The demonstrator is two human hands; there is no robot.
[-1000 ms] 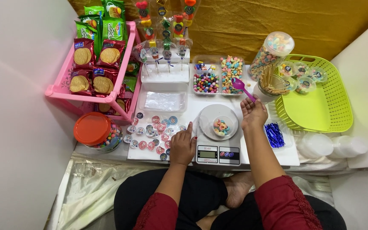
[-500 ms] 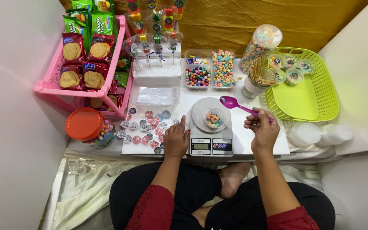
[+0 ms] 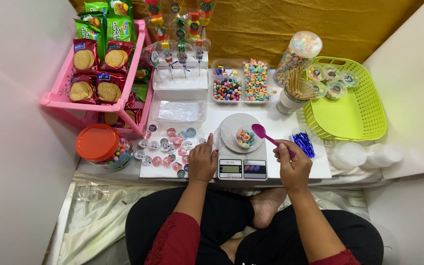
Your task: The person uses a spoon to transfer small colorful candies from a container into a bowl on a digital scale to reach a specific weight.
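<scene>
your right hand (image 3: pixel 293 162) pinches the handle of a purple spoon (image 3: pixel 267 136), its bowl hovering just beside the small cup of candies (image 3: pixel 245 138) on the kitchen scale (image 3: pixel 242 152). your left hand (image 3: pixel 202 162) rests flat, holding nothing, at the scale's left edge, touching the round stickers (image 3: pixel 165 147). i'd judge a nudge from that hand could shift the scale, and a tilted spoon could scatter candy onto the crowded white desk (image 3: pixel 320 169). the desk is low and sits between white walls, with a gold cloth (image 3: pixel 271 24) behind and a pink rack (image 3: pixel 123 105) of snacks on the left.
</scene>
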